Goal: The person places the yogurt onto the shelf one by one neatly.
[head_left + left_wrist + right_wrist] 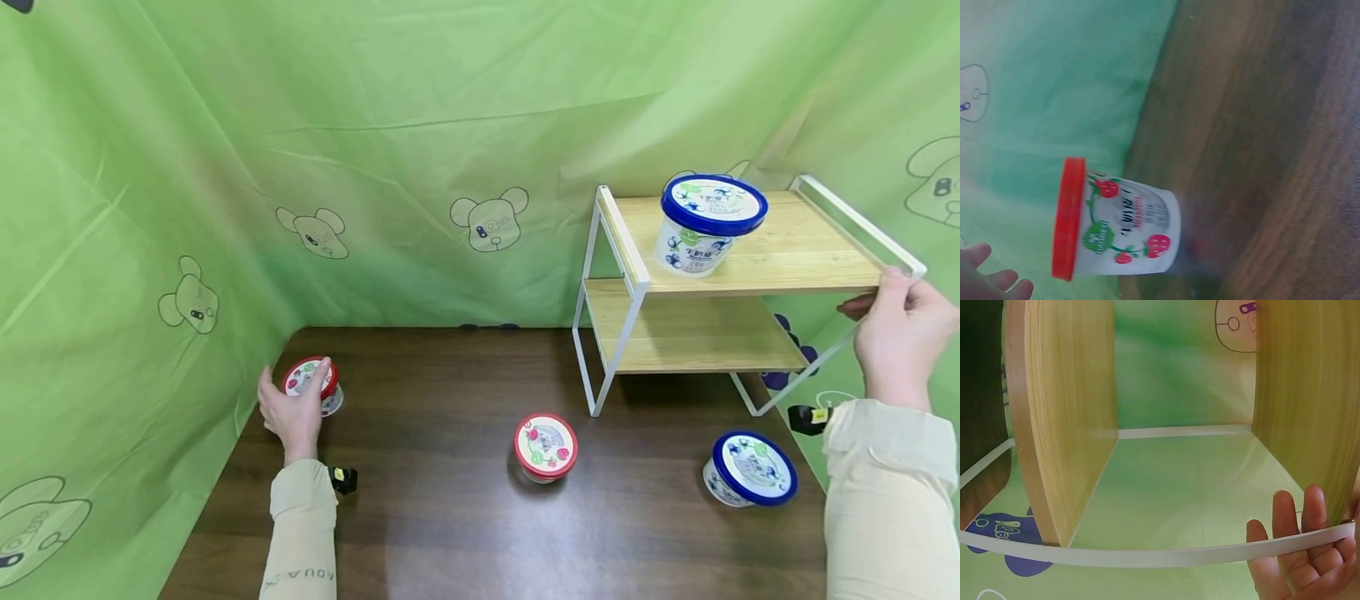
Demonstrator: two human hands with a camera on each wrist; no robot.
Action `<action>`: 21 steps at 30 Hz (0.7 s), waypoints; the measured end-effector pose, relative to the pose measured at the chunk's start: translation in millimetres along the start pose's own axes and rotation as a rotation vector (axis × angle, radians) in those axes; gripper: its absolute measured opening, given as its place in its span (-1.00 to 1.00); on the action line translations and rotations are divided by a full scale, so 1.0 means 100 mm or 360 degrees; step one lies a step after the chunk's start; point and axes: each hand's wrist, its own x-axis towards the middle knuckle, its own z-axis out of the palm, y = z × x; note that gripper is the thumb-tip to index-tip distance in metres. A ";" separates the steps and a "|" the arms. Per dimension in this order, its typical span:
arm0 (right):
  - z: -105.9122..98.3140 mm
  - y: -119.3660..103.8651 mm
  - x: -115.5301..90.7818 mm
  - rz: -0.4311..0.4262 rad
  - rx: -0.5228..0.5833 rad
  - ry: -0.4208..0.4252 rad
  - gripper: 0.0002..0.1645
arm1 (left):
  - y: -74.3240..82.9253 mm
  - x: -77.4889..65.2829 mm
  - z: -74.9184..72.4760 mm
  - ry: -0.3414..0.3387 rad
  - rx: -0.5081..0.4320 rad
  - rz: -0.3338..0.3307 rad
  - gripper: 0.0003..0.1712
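At the table's back left, my left hand (292,408) is beside a small white tub with a red lid (309,377) and strawberry pictures. The left wrist view shows its fingers (1005,280) apart from that tub (1125,228), which stands on the table. My right hand (903,333) grips the front right top corner of a two-tier wooden shelf (817,242) with a white frame. In the right wrist view, some fingers (1285,519) reach behind the white frame bar. A blue-lidded tub (705,225) stands on the shelf's top board, toward the left.
Another red-lidded tub (546,447) stands mid-table. A second blue-lidded tub (752,469) is on the table in front of the shelf, near my right sleeve. Green curtain (405,158) with bear drawings surrounds the dark wooden table (435,517). The shelf's lower board (697,333) shows beneath the top one.
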 end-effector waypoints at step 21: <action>-0.02 0.02 0.05 0.0034 -0.0006 -0.0038 -0.66 | -0.19 0.01 0.09 0.0040 0.0123 0.0040 0.43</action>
